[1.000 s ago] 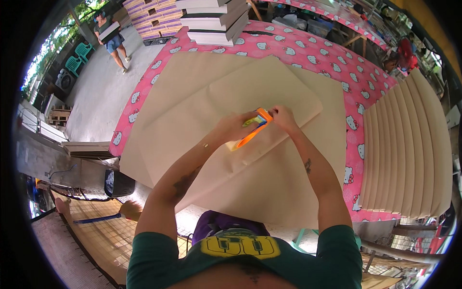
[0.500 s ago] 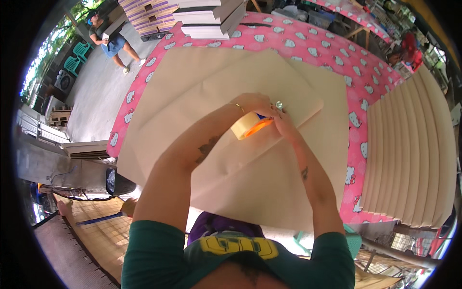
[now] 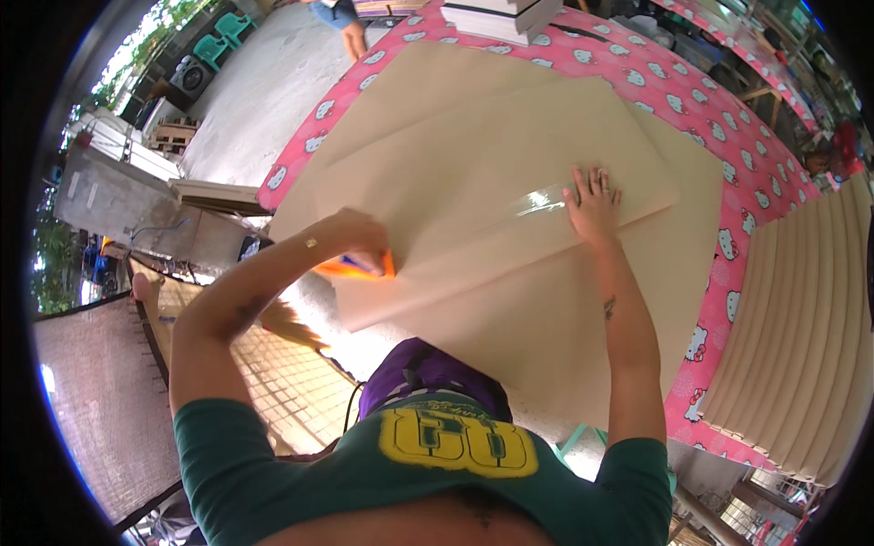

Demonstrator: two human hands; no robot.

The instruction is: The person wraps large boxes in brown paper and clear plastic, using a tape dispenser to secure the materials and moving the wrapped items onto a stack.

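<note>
Large sheets of brown kraft paper [image 3: 473, 146] lie overlapped on the table, the upper one turned at an angle. My left hand [image 3: 362, 235] is closed round an orange tape dispenser [image 3: 387, 266] with a bit of blue, near the left edge of the paper. Motion blurs this hand and the dispenser. My right hand [image 3: 594, 207] lies flat with spread fingers on the upper sheet, right of centre. Beside its fingertips a strip of clear tape [image 3: 543, 199] shines on the paper. Whether the strip runs on to the dispenser cannot be made out.
Under the paper is a pink patterned tablecloth [image 3: 728, 227]. A row of folded brown paper or board [image 3: 792, 337] stands at the right. White-edged stacked blocks [image 3: 499, 20] sit at the far edge. Another person's legs [image 3: 350, 32] show at the top left, near green chairs [image 3: 211, 47].
My left hand has swung left with the tape dispenser, away from my right hand. My right hand now lies flat, with shiny tape beside it. The view has shifted.
</note>
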